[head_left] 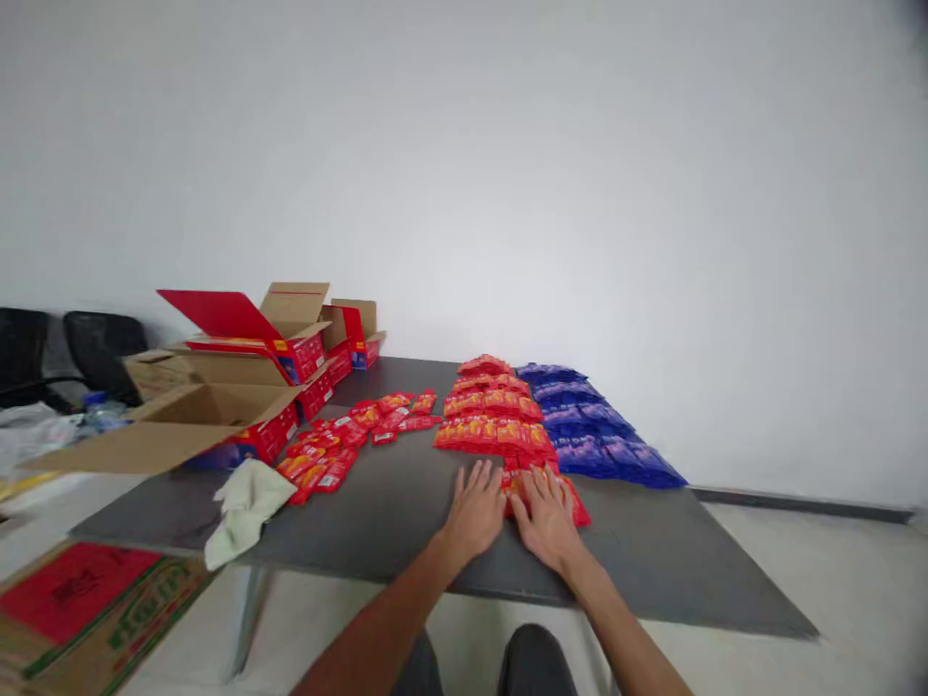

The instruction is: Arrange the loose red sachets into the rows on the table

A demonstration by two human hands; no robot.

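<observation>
We face a white wall (507, 174), with a dark table (391, 503) standing before it. Open red boxes (268, 437) crowd the table's left side, flaps raised. Near the middle we see rows of red packets (493, 404), layered one behind another, and just to their right similar rows of blue packets (587, 425). Loose red packets (337, 445) lie scattered between boxes and rows, with a pale cloth (250, 503) draped over the near edge. Our right hand (547, 517), open and palm down, rests on the front red packets (578, 501), nearest us; our left hand (477, 507), also open, lies at their left edge, though we cannot tell whether it touches them.
</observation>
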